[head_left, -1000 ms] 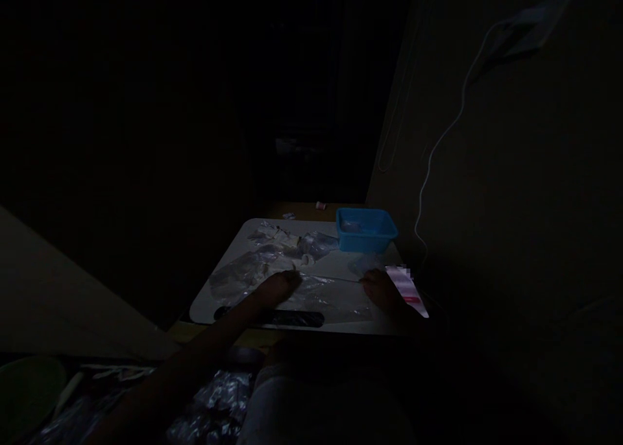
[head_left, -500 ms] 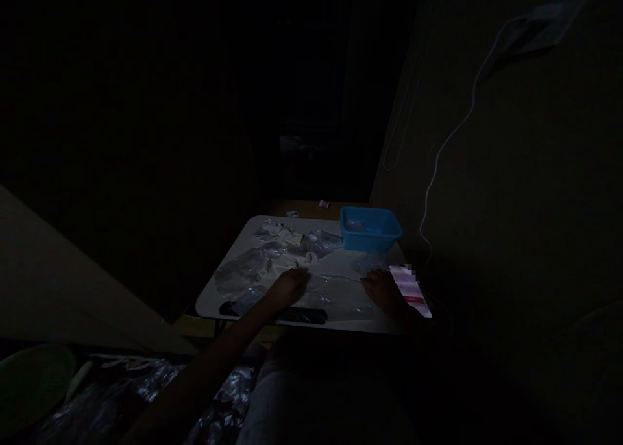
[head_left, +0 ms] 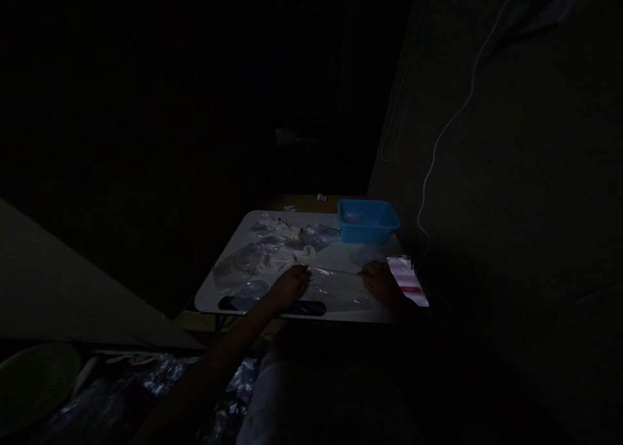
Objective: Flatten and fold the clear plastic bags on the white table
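Observation:
A clear plastic bag lies at the front of a small white table, its far edge stretched between my hands. My left hand is closed on the left end of that edge. At the right end, my right hand pinches it with bent fingers. Left of my left hand lie more crumpled clear bags, with whitish bits among them. Beyond my right hand is another thin clear bag. The room is very dark, so fine detail of the fingers is lost.
A blue plastic basin stands at the table's back right, with something clear inside. A lit phone screen is by the right edge. A white cable hangs along the wall. Shiny plastic and a green basket are low at left.
The bag's far edge is now pulled up into a taut line between my hands, where it lay flatter before. My fingers have closed more on it. The view has shifted slightly.

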A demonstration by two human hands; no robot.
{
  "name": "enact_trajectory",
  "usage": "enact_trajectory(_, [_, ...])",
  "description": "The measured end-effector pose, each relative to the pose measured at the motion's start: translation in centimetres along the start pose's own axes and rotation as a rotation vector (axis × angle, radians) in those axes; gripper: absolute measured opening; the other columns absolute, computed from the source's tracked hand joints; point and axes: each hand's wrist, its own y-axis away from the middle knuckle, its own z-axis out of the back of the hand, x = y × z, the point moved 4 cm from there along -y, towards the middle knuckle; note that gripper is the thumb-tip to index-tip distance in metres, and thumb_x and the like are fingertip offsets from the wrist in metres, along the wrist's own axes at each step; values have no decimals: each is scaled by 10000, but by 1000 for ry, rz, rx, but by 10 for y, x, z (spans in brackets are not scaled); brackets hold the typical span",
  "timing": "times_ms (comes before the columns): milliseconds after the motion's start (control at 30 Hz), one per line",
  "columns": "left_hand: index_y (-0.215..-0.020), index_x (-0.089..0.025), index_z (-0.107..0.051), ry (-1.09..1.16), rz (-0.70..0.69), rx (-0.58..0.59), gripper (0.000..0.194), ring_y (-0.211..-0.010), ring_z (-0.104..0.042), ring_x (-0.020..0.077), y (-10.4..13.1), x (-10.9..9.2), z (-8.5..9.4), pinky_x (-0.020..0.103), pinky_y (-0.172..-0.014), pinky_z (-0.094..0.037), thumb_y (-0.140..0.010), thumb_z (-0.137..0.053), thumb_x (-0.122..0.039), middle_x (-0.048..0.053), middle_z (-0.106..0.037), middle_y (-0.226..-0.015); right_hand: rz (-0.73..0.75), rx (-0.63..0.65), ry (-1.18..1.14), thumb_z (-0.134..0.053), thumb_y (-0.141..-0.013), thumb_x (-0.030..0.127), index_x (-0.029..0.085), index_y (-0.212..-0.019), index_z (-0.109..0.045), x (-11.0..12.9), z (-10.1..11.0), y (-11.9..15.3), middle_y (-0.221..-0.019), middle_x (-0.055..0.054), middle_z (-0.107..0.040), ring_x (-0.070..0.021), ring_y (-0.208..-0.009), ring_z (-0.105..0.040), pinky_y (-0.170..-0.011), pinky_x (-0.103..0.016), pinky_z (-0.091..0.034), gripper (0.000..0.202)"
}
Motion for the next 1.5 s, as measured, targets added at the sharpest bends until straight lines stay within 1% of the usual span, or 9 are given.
enact_trajectory(233, [-1058,-115,-546,32,63,-60,303,-988,-520,188,0,11,5,325,-885,-407,-858,-334,-197,119,-574,-1070,-11,-48,-88,-432,-732,129,193,-952,-613,-3,-6,5,-974,-55,-592,-199,-915,-462,-789,-317,-295,291])
enact_trajectory(400, [-1090,-109,-535,-69,48,-4,320,-1073,-474,213,2,13,0,355,-926,-367,-847,-357,-215,134,-529,-1152,-38,-157,-137,-427,-798,243,182,-891,-631,-3,-1,3,-911,-50,-614,-190,-883,-471,-777,-310,-291,233])
enact_trajectory(500, [-1126,-111,-513,-103,56,27,344,-1133,-418,225,6,12,-3,365,-943,-344,-848,-364,-248,139,-476,-1217,-48,-192,-119,-458,-791,263,202,-841,-639,-2,3,-2,-864,-38,-618,-182,-849,-470,-757,-302,-284,198])
enact_trajectory(667, [-1178,-103,-473,-83,41,76,401,-1174,-369,231,10,10,1,375,-968,-298,-882,-302,-313,149,-431,-1259,-53,-163,-45,-470,-768,196,202,-703,-631,-4,0,-12,-774,-26,-612,-171,-807,-468,-710,-295,-265,174])
enact_trajectory(833, [-1175,-109,-475,-30,76,109,421,-1196,-338,213,13,11,8,363,-982,-277,-891,-265,-338,133,-413,-1278,-35,-150,-37,-470,-766,187,201,-697,-623,-8,-5,-10,-765,-22,-611,-162,-801,-471,-710,-288,-259,168])
enact_trajectory(967, [-1186,-111,-458,-37,49,114,400,-1200,-332,200,13,13,8,357,-984,-274,-881,-288,-306,128,-405,-1285,-47,-133,-33,-458,-768,185,192,-705,-619,-10,-6,-9,-775,-32,-614,-169,-803,-474,-712,-290,-257,172])
enact_trajectory(1233, [-1185,-120,-451,-24,7,90,376,-1184,-355,220,14,16,7,389,-967,-303,-846,-345,-241,131,-407,-1282,-155,-114,-48,-432,-745,179,184,-703,-629,-14,-9,-15,-747,-43,-636,-169,-751,-515,-687,-281,-288,201])
enact_trajectory(1367, [-1173,-127,-462,29,-6,12,367,-1167,-375,205,9,13,14,371,-970,-311,-865,-313,-259,116,-443,-1255,-170,-102,-61,-437,-720,173,193,-708,-641,-17,-8,-16,-760,-42,-645,-172,-755,-531,-697,-283,-309,205])
enact_trajectory(1500, [-1252,-147,-366,56,-28,-4,397,-1187,-349,179,-2,0,15,351,-992,-276,-886,-272,-267,86,-410,-1289,-206,-124,-66,-424,-714,159,172,-871,-637,-12,3,-17,-898,-72,-640,-199,-857,-528,-755,-310,-324,265])
